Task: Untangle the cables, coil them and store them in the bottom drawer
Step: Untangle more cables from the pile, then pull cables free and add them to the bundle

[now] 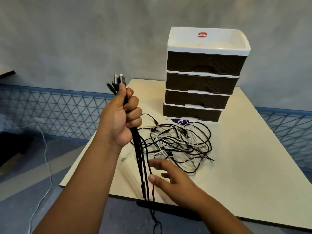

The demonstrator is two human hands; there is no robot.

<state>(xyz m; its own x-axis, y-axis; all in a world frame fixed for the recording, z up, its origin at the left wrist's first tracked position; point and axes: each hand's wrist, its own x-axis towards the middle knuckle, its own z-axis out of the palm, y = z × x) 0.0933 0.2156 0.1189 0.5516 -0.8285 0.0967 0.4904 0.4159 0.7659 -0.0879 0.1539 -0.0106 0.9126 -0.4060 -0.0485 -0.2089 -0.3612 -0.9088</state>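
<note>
While the left hand [121,115] clenches a bundle of black cables [143,166] by their plugs, the right hand [168,176] is open, fingers spread beside the hanging strands. Most cables [182,144] lie tangled on the table [244,157]; pulling upward could tighten knots or drag that heap off.
</note>
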